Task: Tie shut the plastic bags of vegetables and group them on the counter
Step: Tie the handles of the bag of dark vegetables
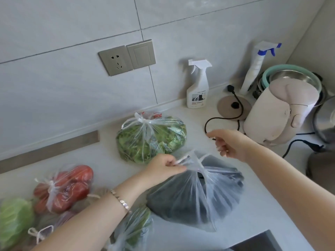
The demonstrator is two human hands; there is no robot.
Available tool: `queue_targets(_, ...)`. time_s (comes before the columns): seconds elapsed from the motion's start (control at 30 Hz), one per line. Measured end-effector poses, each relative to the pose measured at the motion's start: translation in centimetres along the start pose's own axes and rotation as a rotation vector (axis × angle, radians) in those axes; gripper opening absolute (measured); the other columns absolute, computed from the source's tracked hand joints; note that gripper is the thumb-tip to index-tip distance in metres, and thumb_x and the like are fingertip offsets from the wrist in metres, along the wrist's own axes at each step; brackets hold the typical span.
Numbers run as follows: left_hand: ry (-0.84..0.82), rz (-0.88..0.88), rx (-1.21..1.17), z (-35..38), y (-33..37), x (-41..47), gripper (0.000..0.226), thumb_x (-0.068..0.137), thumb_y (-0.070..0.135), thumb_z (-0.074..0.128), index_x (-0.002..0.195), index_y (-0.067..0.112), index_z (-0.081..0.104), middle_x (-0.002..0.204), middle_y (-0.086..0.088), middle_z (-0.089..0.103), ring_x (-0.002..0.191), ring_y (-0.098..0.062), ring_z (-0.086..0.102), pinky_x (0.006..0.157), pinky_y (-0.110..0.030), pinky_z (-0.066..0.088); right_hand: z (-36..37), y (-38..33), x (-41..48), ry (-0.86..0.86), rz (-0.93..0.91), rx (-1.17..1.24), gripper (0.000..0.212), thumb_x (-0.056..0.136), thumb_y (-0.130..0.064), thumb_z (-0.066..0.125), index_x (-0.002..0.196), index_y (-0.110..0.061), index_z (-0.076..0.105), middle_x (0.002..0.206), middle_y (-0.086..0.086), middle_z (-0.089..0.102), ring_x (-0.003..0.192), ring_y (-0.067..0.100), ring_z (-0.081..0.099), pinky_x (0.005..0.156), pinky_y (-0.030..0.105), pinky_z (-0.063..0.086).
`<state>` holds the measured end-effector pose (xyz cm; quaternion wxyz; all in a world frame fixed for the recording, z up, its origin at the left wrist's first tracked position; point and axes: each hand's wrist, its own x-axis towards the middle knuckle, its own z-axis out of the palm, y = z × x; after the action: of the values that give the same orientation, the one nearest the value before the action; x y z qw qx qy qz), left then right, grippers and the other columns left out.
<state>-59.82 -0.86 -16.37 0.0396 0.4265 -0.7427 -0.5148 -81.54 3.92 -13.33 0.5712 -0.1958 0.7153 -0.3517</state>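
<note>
**Dark-vegetable bag held by its handle, other bags around it**

Here the left hand is pinched closed on one twisted handle of the bag of dark vegetables, which lies on the pale counter in the middle foreground. The bag's clear plastic is gathered up toward that grip, and a second handle strip stands up just to the right of the fingers. Whether the handles are already knotted cannot be told. A bracelet sits on the left wrist.

The right hand hangs above the counter, up and to the right of the bag's neck, fingers loosely curled and holding nothing. It does not touch the plastic.

Just behind the dark bag, near the wall, lies the bag of leafy greens, its handles tied in a knot on top. To the far left sits the bag of tomatoes, also knotted, and beside it at the frame edge a green cabbage in plastic. Another bag of greens lies under the left forearm, touching the dark bag's lower edge.

Farther back on the counter stand a white spray bottle, a second spray bottle with a blue trigger, and a pale electric kettle beside its round base.
</note>
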Motion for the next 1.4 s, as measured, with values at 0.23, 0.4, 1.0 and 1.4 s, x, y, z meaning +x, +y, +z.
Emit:
queue_targets(0.23,0.039,-0.198,0.359,0.6,-6.0,-1.7,0.054,0.086,0.052,0.051,0.045,0.016,0.052,0.038,0.005,0.048,0.043,-0.007,0.051,0.057,-0.026,0.041,-1.4,10.0,3.4,0.285,0.298,0.076,0.03,0.074,-0.009,0.057,0.047,-0.012,0.045,0.036,-0.002,0.037,0.025,0.008,0.026,0.03,0.009,0.021)
queue_targets(0.4,0.105,-0.266,0.281,1.3,-7.2,-1.6,0.049,0.088,0.021,0.053,0.04,0.023,0.06,0.037,0.003,0.043,0.046,-0.017,0.044,0.053,-0.026,0.035,-1.1,12.2,3.7,0.415,0.289,0.203,0.029,0.073,-0.003,0.054,0.047,-0.01,0.043,0.029,-0.003,0.036,0.025,0.011,0.027,0.029,0.008,0.019)
queue_targets(1.0,0.472,0.071,0.342,8.2,-4.8,1.1,0.064,0.09,0.037,0.042,0.145,0.033,0.008,0.143,-0.012,0.034,0.114,-0.024,0.048,0.097,-0.034,0.045,4.2,12.0,3.3,0.246,-0.664,-0.397,0.084,0.075,-0.047,0.066,0.133,-0.051,0.005,0.145,0.001,0.037,0.134,0.014,0.032,0.112,0.042,0.029)
queue_targets(1.4,0.163,-0.15,0.888,11.4,-10.3,1.8,0.053,0.092,0.061,0.011,0.136,0.04,0.031,0.149,0.001,0.036,0.137,-0.046,0.021,0.104,-0.068,0.015,5.3,16.7,7.0,0.28,-0.439,-1.351,0.061,0.09,-0.061,0.006,0.13,-0.037,0.046,0.138,0.002,0.051,0.129,0.035,0.043,0.106,0.053,0.009)
